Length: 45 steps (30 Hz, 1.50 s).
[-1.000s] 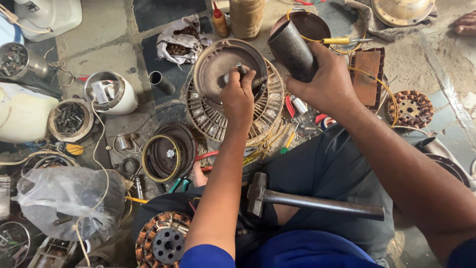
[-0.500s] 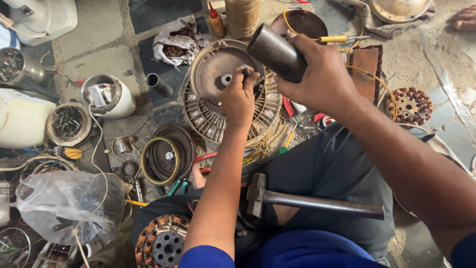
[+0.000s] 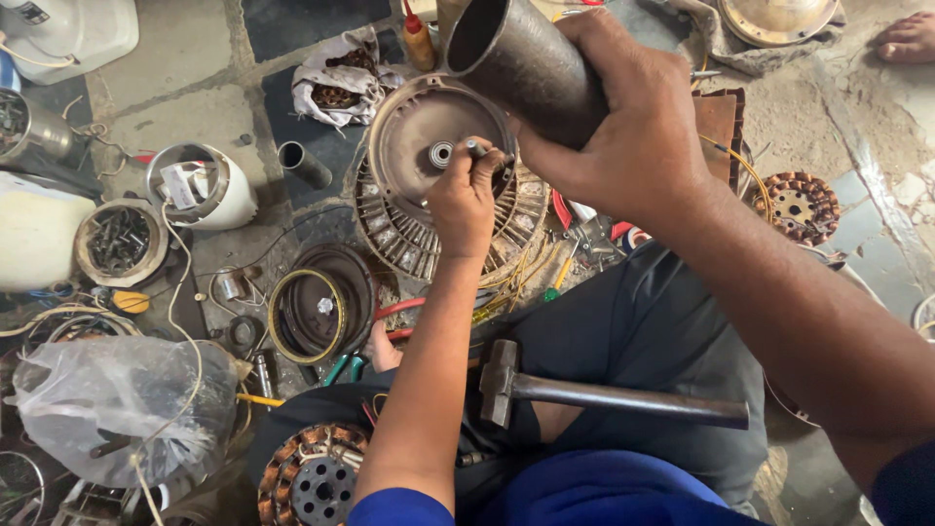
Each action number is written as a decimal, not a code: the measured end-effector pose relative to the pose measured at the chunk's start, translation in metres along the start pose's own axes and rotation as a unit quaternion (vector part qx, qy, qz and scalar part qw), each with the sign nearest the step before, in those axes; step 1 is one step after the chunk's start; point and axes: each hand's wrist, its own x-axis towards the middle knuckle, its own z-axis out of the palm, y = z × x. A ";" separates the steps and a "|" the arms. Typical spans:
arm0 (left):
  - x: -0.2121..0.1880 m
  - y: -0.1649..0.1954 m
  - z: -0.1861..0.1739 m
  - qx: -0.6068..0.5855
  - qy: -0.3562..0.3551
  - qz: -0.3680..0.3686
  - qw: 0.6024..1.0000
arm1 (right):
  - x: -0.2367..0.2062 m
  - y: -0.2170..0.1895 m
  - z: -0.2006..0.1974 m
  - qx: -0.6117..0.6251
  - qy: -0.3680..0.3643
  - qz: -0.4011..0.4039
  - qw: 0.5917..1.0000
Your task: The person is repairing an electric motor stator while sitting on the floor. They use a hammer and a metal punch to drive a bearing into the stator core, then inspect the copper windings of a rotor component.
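Note:
My right hand (image 3: 633, 127) grips a thick rusty metal pipe (image 3: 521, 58), held tilted with its open end up and to the left, just above a round brown motor cover (image 3: 409, 146). The cover sits tilted on a finned motor rotor (image 3: 399, 239) with copper wires beside it. My left hand (image 3: 467, 190) rests on the cover's right side, its fingertips pinched on a small metal piece next to the central bearing (image 3: 440, 154). A hammer (image 3: 604, 394) lies across my lap.
A black round cover with a yellow ring (image 3: 312, 317) lies left of my arm. A wound stator (image 3: 312, 477) sits at bottom left, another (image 3: 799, 205) at right. A plastic bag (image 3: 117, 409), a white housing (image 3: 200, 185), a short pipe (image 3: 304, 164) and a person's bare foot (image 3: 911, 37) surround the work.
My right hand has swung the pipe closer and higher over the cover, its open end turning toward the upper left. My left hand stays at the bearing.

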 end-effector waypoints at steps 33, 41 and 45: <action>0.004 -0.002 0.008 0.061 -0.035 -0.014 0.997 | -0.012 0.011 0.010 0.099 0.068 0.060 0.991; 0.007 0.007 0.007 0.041 -0.025 0.001 0.999 | -0.014 0.031 -0.011 -0.082 -0.090 0.125 0.985; 0.007 0.009 0.009 0.043 -0.028 -0.007 0.999 | -0.015 0.023 -0.020 -0.030 0.071 -0.011 0.997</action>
